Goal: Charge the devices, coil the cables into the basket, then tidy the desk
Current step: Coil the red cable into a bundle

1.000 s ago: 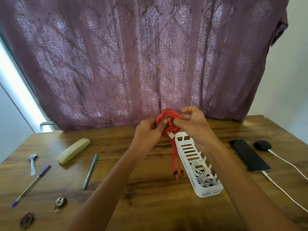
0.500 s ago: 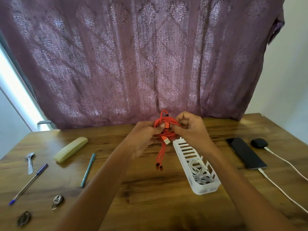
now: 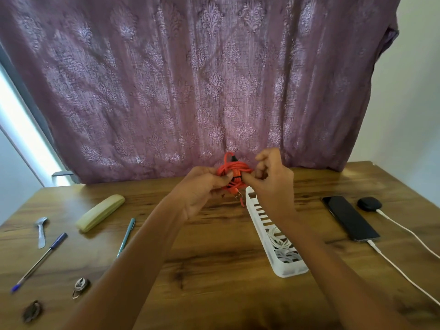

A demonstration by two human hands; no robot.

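Closely, left hand (image 3: 200, 189), right hand (image 3: 273, 184) pinching round orange cable coil (image 3: 234, 169) (slotted white basket (image 3: 289, 273) near)

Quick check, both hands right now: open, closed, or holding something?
Left hand: holds the orange cable coil.
Right hand: fingers curled, pinches the same coil.

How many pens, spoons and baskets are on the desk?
Pens: 2, a blue-capped clear ballpoint pen and a slim teal pen
Spoons: 1, a small metal spoon
Baskets: 1, a white slotted plastic basket
Total: 4
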